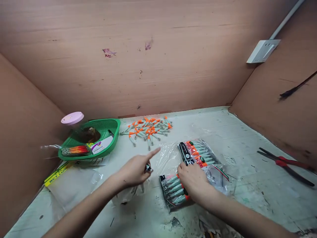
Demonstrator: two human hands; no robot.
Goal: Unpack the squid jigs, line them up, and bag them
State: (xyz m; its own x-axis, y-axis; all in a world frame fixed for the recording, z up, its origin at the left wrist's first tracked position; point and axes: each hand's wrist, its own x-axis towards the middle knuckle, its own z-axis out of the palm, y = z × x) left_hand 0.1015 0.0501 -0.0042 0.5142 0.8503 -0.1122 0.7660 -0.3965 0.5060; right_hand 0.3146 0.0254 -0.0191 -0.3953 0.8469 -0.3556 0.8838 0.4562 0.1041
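Observation:
My left hand (136, 169) is above the table with its index finger stretched out and the other fingers curled. A small dark, shiny thing (148, 168) shows in its curled fingers; its kind is unclear. Under that hand lies a crumpled clear plastic bag (128, 195), partly hidden. My right hand (194, 180) has bent fingers closed at the edge of a clear packet of squid jigs (174, 190), pale green and orange, and covers part of it. Just beyond, another packet of squid jigs (198, 152) with a black-and-orange label lies flat.
Loose squid jigs (148, 129) form a pile near the back wall. At left, a green basket (115, 137) holds a pink-lidded jar (72, 118) and a packet of red-orange lures (75, 150); an empty yellow-topped bag (71, 185) lies before it. Red-handled pliers (282, 162) lie right.

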